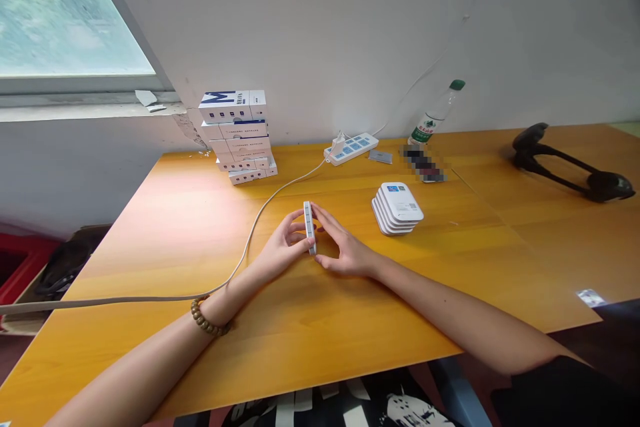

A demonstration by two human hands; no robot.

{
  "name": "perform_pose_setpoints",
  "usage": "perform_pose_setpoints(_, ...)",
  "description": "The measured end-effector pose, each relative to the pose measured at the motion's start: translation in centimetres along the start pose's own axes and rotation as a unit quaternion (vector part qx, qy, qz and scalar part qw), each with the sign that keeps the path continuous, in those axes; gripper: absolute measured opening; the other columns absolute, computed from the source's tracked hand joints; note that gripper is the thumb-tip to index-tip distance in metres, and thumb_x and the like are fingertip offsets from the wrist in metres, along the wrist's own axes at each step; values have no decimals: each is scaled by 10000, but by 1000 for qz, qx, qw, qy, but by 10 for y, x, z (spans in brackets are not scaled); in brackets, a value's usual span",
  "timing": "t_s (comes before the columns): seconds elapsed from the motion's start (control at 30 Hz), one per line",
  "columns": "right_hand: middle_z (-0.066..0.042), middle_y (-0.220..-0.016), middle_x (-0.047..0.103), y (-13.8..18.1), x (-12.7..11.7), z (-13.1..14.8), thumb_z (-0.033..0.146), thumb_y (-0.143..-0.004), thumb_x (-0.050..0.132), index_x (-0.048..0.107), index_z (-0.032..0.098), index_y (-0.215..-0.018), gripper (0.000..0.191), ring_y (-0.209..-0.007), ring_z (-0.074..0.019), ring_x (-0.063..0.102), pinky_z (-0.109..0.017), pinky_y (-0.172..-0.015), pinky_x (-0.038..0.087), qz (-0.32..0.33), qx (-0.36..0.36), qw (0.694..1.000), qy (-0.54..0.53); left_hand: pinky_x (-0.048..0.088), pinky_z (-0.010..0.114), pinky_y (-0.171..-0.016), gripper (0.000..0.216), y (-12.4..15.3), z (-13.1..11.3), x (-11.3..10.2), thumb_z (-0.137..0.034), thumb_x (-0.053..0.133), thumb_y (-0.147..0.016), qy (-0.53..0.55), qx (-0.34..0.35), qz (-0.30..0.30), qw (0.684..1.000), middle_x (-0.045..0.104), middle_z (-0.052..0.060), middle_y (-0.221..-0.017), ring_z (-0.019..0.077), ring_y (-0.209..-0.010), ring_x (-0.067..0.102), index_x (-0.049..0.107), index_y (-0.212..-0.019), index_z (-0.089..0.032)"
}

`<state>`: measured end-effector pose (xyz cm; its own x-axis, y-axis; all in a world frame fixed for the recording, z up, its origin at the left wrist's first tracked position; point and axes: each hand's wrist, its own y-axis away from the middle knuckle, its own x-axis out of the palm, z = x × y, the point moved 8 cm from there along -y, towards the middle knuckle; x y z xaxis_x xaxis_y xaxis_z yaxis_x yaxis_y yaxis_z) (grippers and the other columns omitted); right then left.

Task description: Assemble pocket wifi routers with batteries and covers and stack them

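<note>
Between my two hands stands a flat white device [309,223] with rounded corners, turned edge-on so that a row of small dark openings along its narrow side faces me. My left hand [285,245] holds it from the left, thumb against the near lower end and fingers behind it. On the other side my right hand [345,248] grips it, with fingers at the upper end and thumb close to the lower end. To the right of my hands lies a neat stack of similar white devices [399,203], the top one bearing a blue label and small print.
A stack of white boxes [239,137] stands at the back left. A power strip [353,148] lies by the wall, its cable [260,213] passing beside my left arm. Further right are a grey card [380,157], a water bottle [435,117], a blurred dark object [424,165] and a black headband-like device [565,163].
</note>
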<state>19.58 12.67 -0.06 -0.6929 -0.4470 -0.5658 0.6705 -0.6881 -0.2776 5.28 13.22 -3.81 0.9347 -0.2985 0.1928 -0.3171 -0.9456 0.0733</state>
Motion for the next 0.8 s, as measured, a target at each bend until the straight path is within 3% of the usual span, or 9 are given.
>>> perform_pose_setpoints(0.17,-74,-1802,231,1,-1,12,131,-876,663,161,291,-1751,1022,-1656,-317,257,-540,-1337,293,-31,-21,999,-4,624,409,-868,901,1,-1,-2,-453,922,-807,-4,1,-17,1000,718,112,-1179,242,-964,762,425,-1536,-272)
perform_pose_setpoints(0.37,-71,-1745,378,3,-6,24,77,-855,625,256,310,-1731,978,-1564,-337,457,-526,-1226,497,-64,-46,997,-18,641,390,-860,1021,7,-6,4,-369,936,-796,-13,16,-10,1000,659,94,-1200,250,-1014,758,311,-1603,-319)
perform_pose_setpoints(0.6,-96,-1749,372,5,-4,26,57,-833,617,144,312,-1751,1063,-1512,-349,533,-528,-1210,510,-53,-74,995,27,641,370,-833,969,7,-7,4,-392,925,-801,-29,11,-20,999,635,85,-1197,224,-966,755,327,-1558,-302)
perform_pose_setpoints(0.8,-155,-1679,486,11,7,32,34,-860,535,-4,298,-1754,1077,-1339,-326,687,-474,-1023,645,-78,-101,987,97,628,370,-823,932,6,-5,4,-394,900,-815,-43,12,-23,999,636,76,-1181,198,-890,764,303,-1521,-276)
